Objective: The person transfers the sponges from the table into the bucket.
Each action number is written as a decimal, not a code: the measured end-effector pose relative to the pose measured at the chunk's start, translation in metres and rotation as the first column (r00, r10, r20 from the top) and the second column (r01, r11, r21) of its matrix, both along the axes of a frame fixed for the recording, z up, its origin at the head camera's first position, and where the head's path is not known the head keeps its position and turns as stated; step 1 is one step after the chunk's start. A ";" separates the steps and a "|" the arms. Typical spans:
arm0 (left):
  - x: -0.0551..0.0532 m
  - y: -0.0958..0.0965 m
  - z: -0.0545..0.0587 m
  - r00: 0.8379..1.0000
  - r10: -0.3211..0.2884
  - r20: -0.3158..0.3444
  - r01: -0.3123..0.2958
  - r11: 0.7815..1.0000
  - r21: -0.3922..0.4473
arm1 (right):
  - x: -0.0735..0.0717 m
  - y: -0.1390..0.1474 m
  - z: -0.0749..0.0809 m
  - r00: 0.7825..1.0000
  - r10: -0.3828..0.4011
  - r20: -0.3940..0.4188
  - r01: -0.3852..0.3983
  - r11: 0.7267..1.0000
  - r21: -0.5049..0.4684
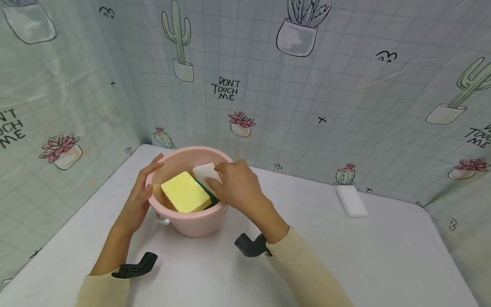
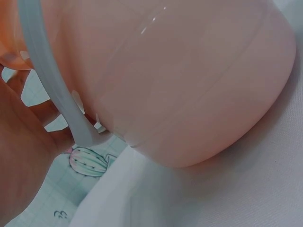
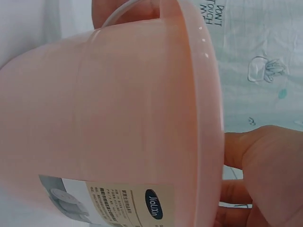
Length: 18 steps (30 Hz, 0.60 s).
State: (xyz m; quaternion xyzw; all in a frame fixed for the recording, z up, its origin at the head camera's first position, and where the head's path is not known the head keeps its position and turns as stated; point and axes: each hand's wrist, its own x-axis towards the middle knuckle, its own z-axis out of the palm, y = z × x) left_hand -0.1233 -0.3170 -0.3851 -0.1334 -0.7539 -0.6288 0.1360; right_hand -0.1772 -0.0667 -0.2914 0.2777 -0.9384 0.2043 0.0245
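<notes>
A pink bucket (image 1: 197, 224) stands at the left of the table with a yellow sponge (image 1: 186, 192) inside; dark green shows beside it. My left hand (image 1: 137, 198) holds the bucket's left rim, its thumb at the near side and its fingers spread toward the back. Over the right rim reaches my right hand (image 1: 239, 184), its thumb and fingers pinching a white sponge block (image 1: 205, 174) within the bucket. In the right wrist view the bucket wall (image 3: 137, 104) hides the fingertips. The pale handle (image 2: 52, 85) hangs by the left fingers in the left wrist view.
A second white block (image 1: 350, 201) lies on the white table (image 1: 307, 256) at the back right. Behind and to the left hangs a cactus-printed cloth (image 1: 276, 98), close behind the bucket. A printed label (image 3: 113, 201) is on the bucket's side.
</notes>
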 end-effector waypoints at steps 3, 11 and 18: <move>0.000 0.001 0.000 1.000 0.001 -0.001 -0.001 1.000 0.000 | 0.001 0.004 0.002 1.000 0.010 0.014 -0.009 0.997 -0.073; 0.000 0.004 0.000 1.000 0.004 0.000 -0.004 1.000 0.006 | 0.007 0.032 -0.001 0.998 0.031 -0.057 -0.048 0.945 -0.323; 0.000 0.003 0.000 1.000 0.000 -0.006 0.000 1.000 0.003 | 0.003 0.062 -0.012 0.989 -0.034 -0.143 -0.030 0.906 -0.422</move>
